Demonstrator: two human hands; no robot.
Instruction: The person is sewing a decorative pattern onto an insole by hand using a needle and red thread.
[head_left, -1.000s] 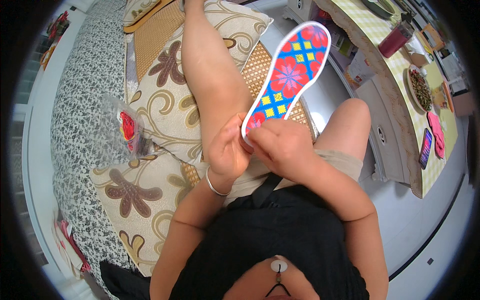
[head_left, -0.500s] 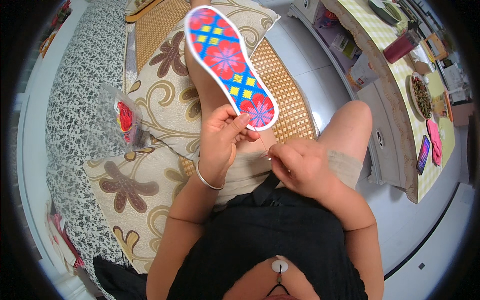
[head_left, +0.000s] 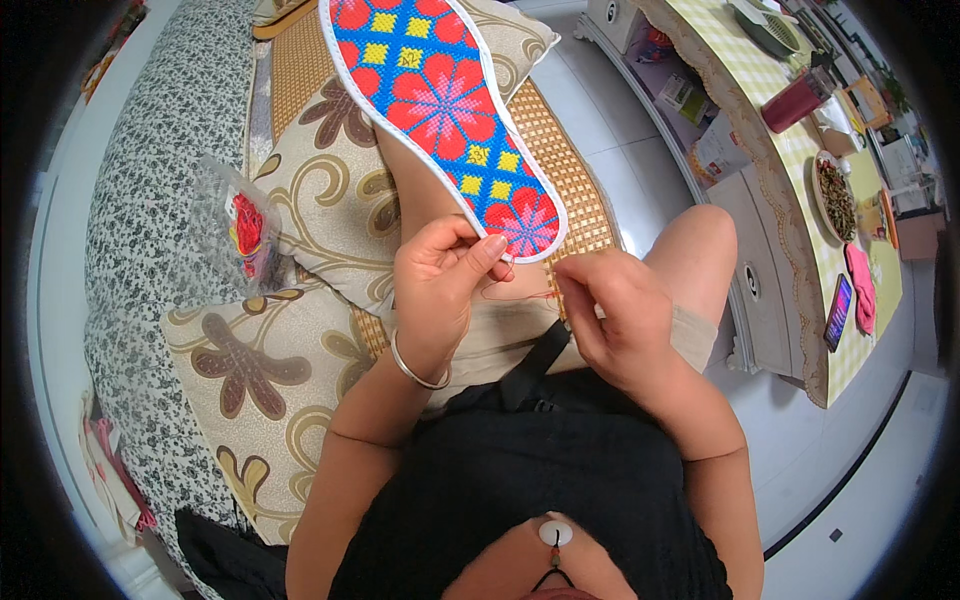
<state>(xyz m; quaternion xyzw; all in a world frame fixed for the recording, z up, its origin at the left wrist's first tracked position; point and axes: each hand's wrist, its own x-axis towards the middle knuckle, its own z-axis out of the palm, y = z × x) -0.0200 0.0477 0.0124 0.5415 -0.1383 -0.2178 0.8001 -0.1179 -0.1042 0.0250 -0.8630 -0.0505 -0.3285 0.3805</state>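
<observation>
An embroidered insole (head_left: 443, 105) with red flowers, yellow squares and a blue ground inside a white border is raised over my lap. My left hand (head_left: 440, 275) pinches its near, narrower end between thumb and fingers, a bangle on the wrist. From that end a thin red thread (head_left: 490, 297) runs in a slack loop toward my right hand (head_left: 618, 308). The right hand is closed, thumb and forefinger pinched on the thread a short way right of the insole. Whether a needle is between these fingertips is too small to make out.
Left of me, a clear plastic bag (head_left: 213, 200) with red thread lies by patterned cushions (head_left: 250, 370) on the sofa. At right, a checked-cloth table (head_left: 790, 190) carries a plate of food (head_left: 835, 195), a phone (head_left: 839, 312), a pink cloth (head_left: 861, 290) and a dark red cup (head_left: 795, 105).
The insole has come up closer and shifted left at its far end. The thread has gone from fairly straight to a slack loop. My right hand has moved slightly up and right.
</observation>
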